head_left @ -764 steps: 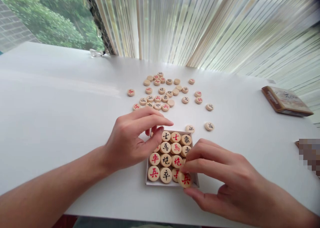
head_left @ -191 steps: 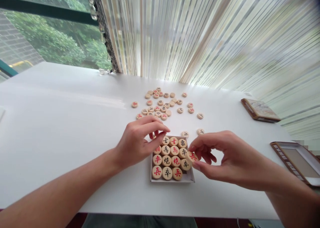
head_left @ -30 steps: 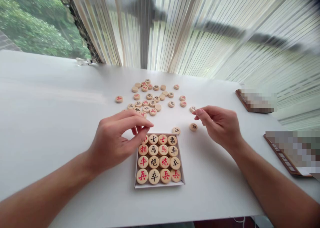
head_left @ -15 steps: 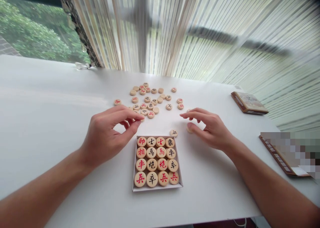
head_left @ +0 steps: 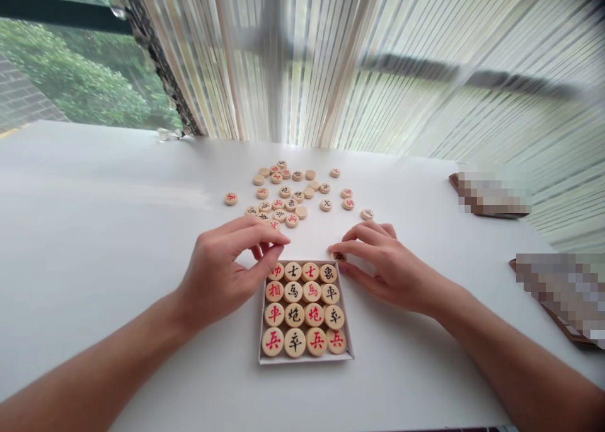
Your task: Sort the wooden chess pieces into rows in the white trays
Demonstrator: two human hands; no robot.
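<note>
A shallow white box (head_left: 350, 331) in front of me is filled with rows of round wooden Chinese chess pieces (head_left: 294, 315), marked in red or black. Over its far left corner hovers my left hand (head_left: 231, 262), thumb and forefinger slightly apart and nothing visible between them. At the far right corner, my right hand (head_left: 382, 262) has its thumb and fingertips around a black-marked chess piece (head_left: 339, 256), tilted and partly hidden by the fingers. Beyond my hands lie several loose pieces (head_left: 292, 220), some with their blank side up.
The white table (head_left: 118, 230) runs back to a striped curtain (head_left: 302, 60) and a window at the left. Two flat box-like objects, one farther back (head_left: 491, 208) and one nearer (head_left: 558, 299), lie at the right, partly blurred out.
My right hand has moved left and closed on the black-marked piece beside the box. My left hand has come away from a loose piece, toward the box. The view has shifted slightly.
</note>
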